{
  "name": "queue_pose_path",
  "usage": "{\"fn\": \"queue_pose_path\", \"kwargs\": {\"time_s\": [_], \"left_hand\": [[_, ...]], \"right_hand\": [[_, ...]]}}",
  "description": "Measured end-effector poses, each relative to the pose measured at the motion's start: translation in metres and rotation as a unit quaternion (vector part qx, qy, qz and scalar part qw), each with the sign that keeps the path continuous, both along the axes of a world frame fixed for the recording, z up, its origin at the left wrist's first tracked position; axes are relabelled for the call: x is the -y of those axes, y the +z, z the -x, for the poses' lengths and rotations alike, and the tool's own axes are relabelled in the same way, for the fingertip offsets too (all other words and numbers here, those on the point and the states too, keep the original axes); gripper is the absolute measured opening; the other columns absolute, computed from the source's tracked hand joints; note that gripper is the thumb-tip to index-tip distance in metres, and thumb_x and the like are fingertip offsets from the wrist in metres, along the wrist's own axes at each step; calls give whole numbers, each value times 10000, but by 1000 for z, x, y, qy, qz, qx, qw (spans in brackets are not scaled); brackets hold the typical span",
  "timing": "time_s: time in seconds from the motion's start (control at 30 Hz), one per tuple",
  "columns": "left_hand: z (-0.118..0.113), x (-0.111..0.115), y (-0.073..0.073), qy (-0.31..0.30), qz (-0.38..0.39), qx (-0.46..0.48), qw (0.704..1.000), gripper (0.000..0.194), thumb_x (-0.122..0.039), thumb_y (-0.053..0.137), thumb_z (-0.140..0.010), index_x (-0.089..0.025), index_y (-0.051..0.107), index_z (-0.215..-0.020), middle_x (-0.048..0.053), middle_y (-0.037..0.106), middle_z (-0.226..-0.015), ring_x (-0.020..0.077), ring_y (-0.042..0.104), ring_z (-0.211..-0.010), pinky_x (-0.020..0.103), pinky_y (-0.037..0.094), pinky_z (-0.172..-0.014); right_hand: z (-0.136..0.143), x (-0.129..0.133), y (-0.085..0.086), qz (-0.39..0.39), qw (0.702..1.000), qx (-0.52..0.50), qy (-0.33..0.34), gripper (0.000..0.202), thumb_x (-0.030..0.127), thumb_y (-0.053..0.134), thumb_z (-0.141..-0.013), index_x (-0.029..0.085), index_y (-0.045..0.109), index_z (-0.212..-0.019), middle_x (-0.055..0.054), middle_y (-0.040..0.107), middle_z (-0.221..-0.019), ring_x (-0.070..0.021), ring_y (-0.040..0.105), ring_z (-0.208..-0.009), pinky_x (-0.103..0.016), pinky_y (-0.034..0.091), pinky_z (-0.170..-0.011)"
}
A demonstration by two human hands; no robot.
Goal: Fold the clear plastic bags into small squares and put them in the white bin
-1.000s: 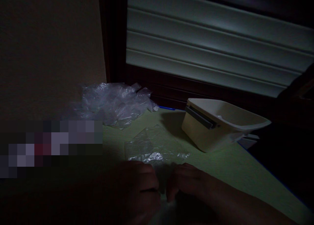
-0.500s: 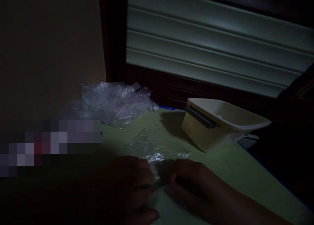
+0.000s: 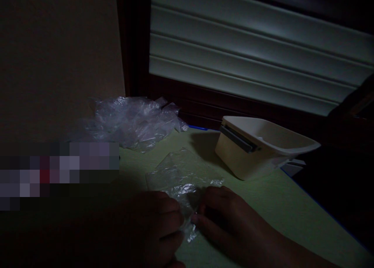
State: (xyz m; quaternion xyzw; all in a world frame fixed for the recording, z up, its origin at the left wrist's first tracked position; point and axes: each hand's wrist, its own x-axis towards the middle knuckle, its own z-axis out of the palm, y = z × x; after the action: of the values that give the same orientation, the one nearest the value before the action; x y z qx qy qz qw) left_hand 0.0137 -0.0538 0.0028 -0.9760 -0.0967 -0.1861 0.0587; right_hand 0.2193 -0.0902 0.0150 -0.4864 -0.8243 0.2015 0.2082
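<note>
Hands: two. The left hand [image 3: 163,225] and the right hand [image 3: 228,213] are set side by side at the near part of the table [image 3: 292,209], a narrow gap between them. Transparent plastic sheet: one [image 3: 175,170], lying crumpled on the table directly ahead of the hands and extending into the gap. Heap of clear plastic: one [image 3: 134,121], at the far left of the table; its pieces overlap and cannot be counted. Cream container: one [image 3: 233,155], on the right, tilted, open side up, with one dark grey bar [image 3: 238,139] visible on its side. Shuttered panel: one [image 3: 248,49], behind the table, showing four pale slats.

Left grip: fingers curled; the contact is in deep shadow, so whether it holds the sheet cannot be told. Right grip: narrow, thumb and forefinger near each other at the sheet; a pinch cannot be confirmed.

Visibility limits: the left forearm merges into darkness. The right forearm is cut off by the lower edge. A pixelated block conceals the items at the left. The container's interior is only partly visible. A blue strip [image 3: 198,127] beyond the heap is too small to identify.
</note>
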Motion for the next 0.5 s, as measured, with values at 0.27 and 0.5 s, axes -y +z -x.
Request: {"fn": "queue_pose_path", "kwargs": {"time_s": [0.27,0.5], "left_hand": [[2,3,1,-20,9,27,999,209,-358,603,-871,-158,657,-893,23,659,-867,187,552,-785,334,452,-739],[2,14,4,0,-32,56,998,143,-161,503,-908,-183,643,-888,-2,676,-824,163,546,-761,286,448,-756]], "right_hand": [[3,-1,-10,-69,993,74,-68,126,160,566,-788,187,489,-692,11,528,-640,-131,484,-594,-241,324,-545],[4,-2,-8,-65,994,75,-51,136,160,563,-805,183,515,-681,8,559,-655,-125,509,-604,-241,345,-565]]}}
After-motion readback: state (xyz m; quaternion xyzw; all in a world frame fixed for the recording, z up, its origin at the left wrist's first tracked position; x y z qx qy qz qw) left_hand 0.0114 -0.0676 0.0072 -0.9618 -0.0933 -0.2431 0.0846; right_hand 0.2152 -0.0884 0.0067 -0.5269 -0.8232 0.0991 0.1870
